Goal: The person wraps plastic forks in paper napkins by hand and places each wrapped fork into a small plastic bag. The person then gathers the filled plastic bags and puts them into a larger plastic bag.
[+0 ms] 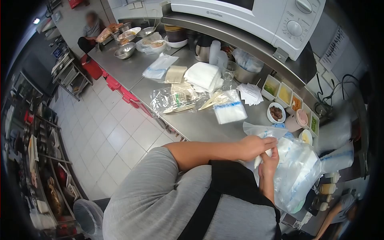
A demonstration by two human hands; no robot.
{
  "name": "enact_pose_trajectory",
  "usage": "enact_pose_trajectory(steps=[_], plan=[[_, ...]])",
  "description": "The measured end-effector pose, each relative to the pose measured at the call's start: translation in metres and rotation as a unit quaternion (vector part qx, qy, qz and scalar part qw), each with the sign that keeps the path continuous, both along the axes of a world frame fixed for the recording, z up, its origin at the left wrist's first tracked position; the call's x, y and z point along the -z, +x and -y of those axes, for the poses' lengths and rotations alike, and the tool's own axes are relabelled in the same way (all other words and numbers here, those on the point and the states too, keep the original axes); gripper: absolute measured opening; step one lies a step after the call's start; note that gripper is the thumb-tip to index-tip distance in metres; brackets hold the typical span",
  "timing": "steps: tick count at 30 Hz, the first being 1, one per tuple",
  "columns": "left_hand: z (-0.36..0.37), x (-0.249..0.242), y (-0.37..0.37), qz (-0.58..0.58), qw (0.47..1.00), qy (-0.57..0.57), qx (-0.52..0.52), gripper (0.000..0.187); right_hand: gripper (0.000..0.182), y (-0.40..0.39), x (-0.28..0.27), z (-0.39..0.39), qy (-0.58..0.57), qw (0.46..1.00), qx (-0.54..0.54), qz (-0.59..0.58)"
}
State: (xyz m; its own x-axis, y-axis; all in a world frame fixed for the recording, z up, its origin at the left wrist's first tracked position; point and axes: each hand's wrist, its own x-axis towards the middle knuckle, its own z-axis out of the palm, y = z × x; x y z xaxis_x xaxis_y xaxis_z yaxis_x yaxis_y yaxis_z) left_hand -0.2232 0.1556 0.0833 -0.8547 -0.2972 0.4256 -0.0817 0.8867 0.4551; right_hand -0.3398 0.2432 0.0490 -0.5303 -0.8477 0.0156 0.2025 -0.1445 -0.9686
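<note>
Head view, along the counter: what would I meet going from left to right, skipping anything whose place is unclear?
Nearest steel bowl, flat plastic packet, white stack, paper slips, bowl of meat, pink tub.

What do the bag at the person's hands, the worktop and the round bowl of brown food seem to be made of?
The bag looks like thin, glossy plastic: it is see-through and creased. The worktop seems to be satin metal, probably stainless steel, given its grey, softly reflective surface. The bowl is smooth and white; ceramic or plastic, I can't tell.
</note>
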Motion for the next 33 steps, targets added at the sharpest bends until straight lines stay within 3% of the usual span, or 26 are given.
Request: enact_pose_trajectory(steps=[1, 2, 3, 4, 8, 10, 13, 16, 19, 22, 25, 28, 31, 33], plan=[[-0.001, 0.001, -0.001, -0.019, 1.0, -0.002, -0.002, 0.062, 0.046, -0.001, -0.001, 0.001, -0.013, 1.0, -0.001, 0.017], [-0.001, 0.002, -0.003, -0.012, 0.999, -0.019, -0.023, 0.062, 0.046, -0.004, -0.004, 0.0, 0.0, 0.981, -0.004, -0.192], [0.003, -0.002, 0.0, -0.006, 0.999, -0.034, -0.04, 0.062, 0.046, -0.008, -0.007, 0.0, 0.019, 0.919, -0.006, -0.393], [0.008, -0.007, 0.001, 0.0, 0.998, -0.047, -0.053, 0.062, 0.047, -0.013, -0.011, -0.001, 0.042, 0.816, -0.009, -0.577], [0.026, -0.021, 0.006, 0.042, 0.983, -0.133, -0.117, 0.063, 0.045, -0.024, -0.022, -0.001, 0.117, 0.811, -0.066, -0.57], [0.033, -0.022, 0.005, 0.028, 0.984, -0.127, -0.12, 0.067, 0.04, -0.024, -0.038, -0.004, 0.083, 0.871, -0.079, -0.478], [0.02, -0.042, 0.007, 0.087, 0.988, -0.082, -0.101, 0.074, 0.036, -0.012, -0.064, -0.013, 0.023, 0.919, -0.022, -0.392], [0.023, -0.032, 0.001, 0.02, 0.996, 0.012, -0.09, 0.076, 0.033, -0.005, -0.078, -0.026, 0.009, 0.902, 0.05, -0.43], [0.03, -0.032, -0.001, -0.016, 0.995, 0.064, -0.071, 0.075, 0.032, -0.013, -0.073, -0.034, 0.015, 0.884, 0.032, -0.466], [0.029, -0.036, -0.001, -0.004, 0.996, 0.061, -0.062, 0.076, 0.03, -0.022, -0.05, -0.032, 0.107, 0.846, 0.0, -0.522], [0.026, -0.035, -0.001, 0.019, 0.996, 0.051, -0.064, 0.076, 0.028, -0.024, -0.054, -0.036, 0.073, 0.867, 0.042, -0.491], [0.017, -0.032, -0.001, -0.001, 0.998, 0.036, -0.048, 0.071, 0.027, -0.013, -0.081, -0.043, 0.061, 0.909, -0.008, -0.413], [-0.001, -0.031, -0.005, 0.003, 0.999, 0.029, -0.016, 0.07, 0.028, -0.012, -0.07, -0.035, 0.063, 0.877, -0.017, -0.476], [-0.015, -0.034, -0.005, 0.016, 1.0, 0.023, 0.009, 0.072, 0.032, -0.014, -0.06, -0.028, 0.115, 0.886, -0.014, -0.449]])
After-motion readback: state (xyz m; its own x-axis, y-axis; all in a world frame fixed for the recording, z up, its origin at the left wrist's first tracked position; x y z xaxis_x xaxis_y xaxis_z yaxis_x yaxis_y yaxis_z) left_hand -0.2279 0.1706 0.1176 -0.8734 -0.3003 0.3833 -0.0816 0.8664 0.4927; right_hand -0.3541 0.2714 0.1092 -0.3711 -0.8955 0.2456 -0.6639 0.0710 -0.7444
